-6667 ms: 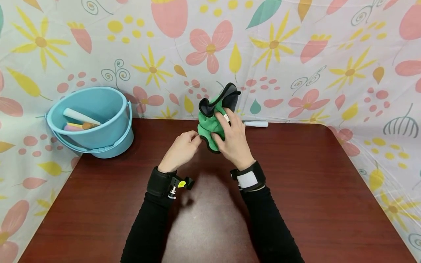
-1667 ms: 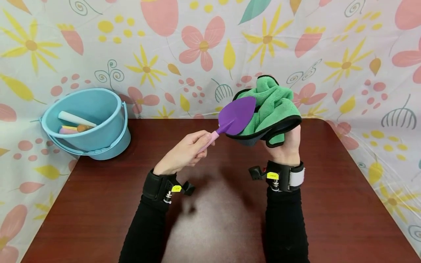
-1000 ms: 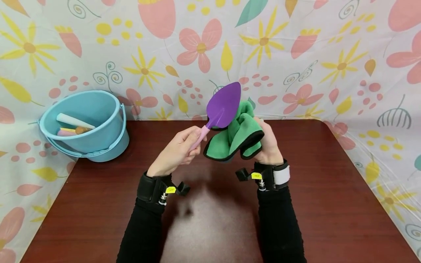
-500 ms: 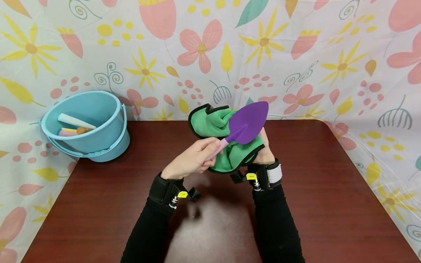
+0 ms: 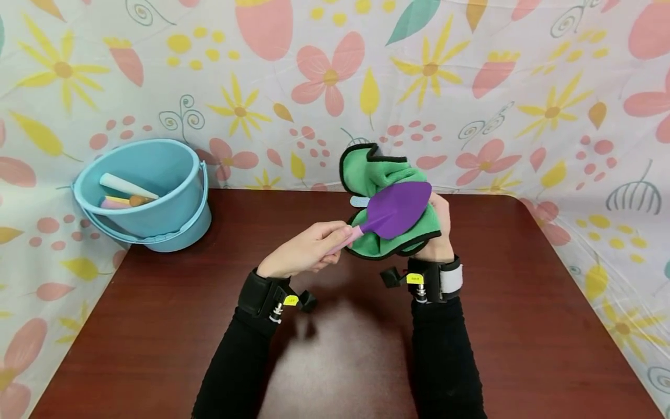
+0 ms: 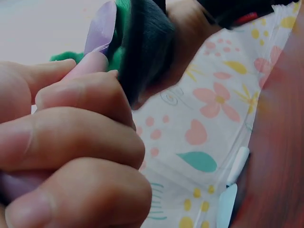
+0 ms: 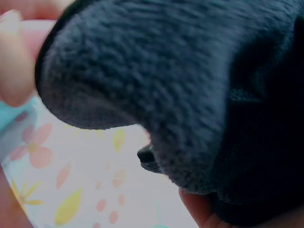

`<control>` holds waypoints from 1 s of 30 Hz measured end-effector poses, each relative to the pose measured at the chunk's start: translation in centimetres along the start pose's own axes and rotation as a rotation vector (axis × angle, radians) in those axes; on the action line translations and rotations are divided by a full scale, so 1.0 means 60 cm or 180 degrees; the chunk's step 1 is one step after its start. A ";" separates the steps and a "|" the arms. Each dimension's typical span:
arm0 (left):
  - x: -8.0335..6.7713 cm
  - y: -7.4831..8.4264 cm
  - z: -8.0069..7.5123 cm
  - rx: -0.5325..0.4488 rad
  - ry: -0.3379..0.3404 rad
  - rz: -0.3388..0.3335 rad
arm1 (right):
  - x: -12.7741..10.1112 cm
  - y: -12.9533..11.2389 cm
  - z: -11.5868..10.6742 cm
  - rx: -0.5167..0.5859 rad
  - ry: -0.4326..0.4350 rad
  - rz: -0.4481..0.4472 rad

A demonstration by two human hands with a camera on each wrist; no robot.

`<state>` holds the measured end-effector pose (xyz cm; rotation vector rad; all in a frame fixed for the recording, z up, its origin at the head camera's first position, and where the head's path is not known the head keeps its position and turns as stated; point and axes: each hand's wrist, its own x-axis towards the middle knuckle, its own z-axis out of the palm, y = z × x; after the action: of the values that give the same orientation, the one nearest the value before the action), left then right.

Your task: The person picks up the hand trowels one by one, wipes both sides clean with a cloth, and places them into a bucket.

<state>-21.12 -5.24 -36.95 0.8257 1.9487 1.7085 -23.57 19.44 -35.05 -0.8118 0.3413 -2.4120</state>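
My left hand [image 5: 309,247] grips the pink handle of a small trowel [image 5: 400,209], its purple blade lying across the front of a green cloth [image 5: 361,169]. The cloth has black edging, and its dark grey underside fills much of the right wrist view [image 7: 142,61]. My right hand [image 5: 439,230] holds the bunched cloth from behind, most of its fingers hidden. In the left wrist view, curled fingers [image 6: 80,137] wrap the trowel's handle. Blade and cloth overlap above the table; how firmly they touch cannot be seen.
A light blue bucket [image 5: 196,224] stands at the table's back left, holding a white-handled item [image 5: 128,186] and other small tools. Behind the cloth, a pale blue piece [image 5: 359,201] lies near the back edge; the left wrist view shows it with a white handle [image 6: 238,165]. A floral curtain hangs behind.
Earlier both hands were at the cloth by the back edge, with no trowel visible. Since then the trowel has appeared in my left hand, its blade shifting over the cloth. Lately the cloth moved slightly right.
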 end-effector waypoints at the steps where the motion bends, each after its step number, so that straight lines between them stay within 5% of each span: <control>1: -0.001 -0.002 -0.002 -0.0006 0.0021 -0.0026 | 0.001 -0.002 -0.001 0.0465 0.0167 -0.0008; 8: -0.001 -0.015 -0.015 -0.0111 0.0287 -0.0178 | 0.003 -0.015 0.011 0.0305 0.0173 -0.0760; 13: -0.001 -0.016 -0.022 -0.0155 0.0551 -0.0207 | -0.001 -0.018 0.019 0.0170 0.0369 -0.0825; 23: -0.005 -0.005 -0.029 -0.0320 0.0938 0.0018 | 0.007 -0.006 0.019 0.0046 0.0306 0.0028; 30: -0.009 -0.003 -0.027 -0.0497 0.1004 0.0177 | 0.009 0.010 0.025 -0.0216 0.0625 0.0154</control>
<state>-21.82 -6.81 -36.91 0.5873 1.9677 2.1001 -22.73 18.54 -33.88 -0.5890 0.5154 -2.4514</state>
